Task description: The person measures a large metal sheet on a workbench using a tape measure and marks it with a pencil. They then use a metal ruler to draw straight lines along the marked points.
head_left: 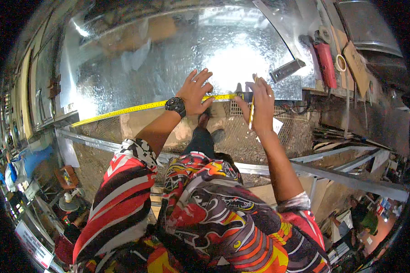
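Note:
A shiny sheet of metal (168,59) lies on the worktable in front of me. A yellow measuring tape blade (127,109) runs along its near edge from the left corner to my right hand. My left hand (197,93), a black watch on its wrist, rests palm down with fingers spread, its thumb by the blade. In my right hand (262,107) are the dark tape measure case (246,96) and a slim yellow pencil-like stick (251,116), pointing toward me. Part of the case is hidden behind the fingers.
On the sheet's right side lies a metal try square (287,71). Beyond it are a red power tool (325,63), a roll of tape (340,63) and a cardboard piece (356,68). Metal frame bars (351,178) cross near my waist. Other people sit or stand at lower left.

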Available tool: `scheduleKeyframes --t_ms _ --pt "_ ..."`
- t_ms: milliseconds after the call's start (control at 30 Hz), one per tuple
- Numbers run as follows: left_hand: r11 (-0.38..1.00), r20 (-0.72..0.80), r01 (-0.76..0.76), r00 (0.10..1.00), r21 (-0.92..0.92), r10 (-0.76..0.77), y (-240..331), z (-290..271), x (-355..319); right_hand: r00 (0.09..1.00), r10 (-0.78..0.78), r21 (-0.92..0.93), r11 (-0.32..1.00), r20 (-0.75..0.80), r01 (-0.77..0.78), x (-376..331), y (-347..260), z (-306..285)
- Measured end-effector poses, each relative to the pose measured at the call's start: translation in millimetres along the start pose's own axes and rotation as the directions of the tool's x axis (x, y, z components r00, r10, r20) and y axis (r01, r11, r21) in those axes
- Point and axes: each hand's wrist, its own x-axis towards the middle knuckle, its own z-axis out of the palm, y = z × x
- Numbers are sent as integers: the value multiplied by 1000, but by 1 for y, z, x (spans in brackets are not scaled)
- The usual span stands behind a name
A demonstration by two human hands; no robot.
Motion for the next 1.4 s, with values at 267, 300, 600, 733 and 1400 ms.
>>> scheduleKeyframes --t_ms 267,300,600,733,1400 --pt "997 -10 -8 1000 -73 7 0 -13 12 984 118 41 991 136 -125 -2 38 31" --pt "995 -19 -3 1000 -97 1 -3 -12 10 985 124 55 990 124 -131 1 37 28" --pt "940 131 266 961 -214 -242 8 -110 89 963 258 51 963 82 -263 64 51 -43" --pt "998 159 46 987 -44 -38 29 -95 149 939 337 159 933 -71 -323 49 79 -35" --pt "965 152 245 954 91 -257 146 -26 130 762 539 323 838 -358 -440 -17 273 -110"
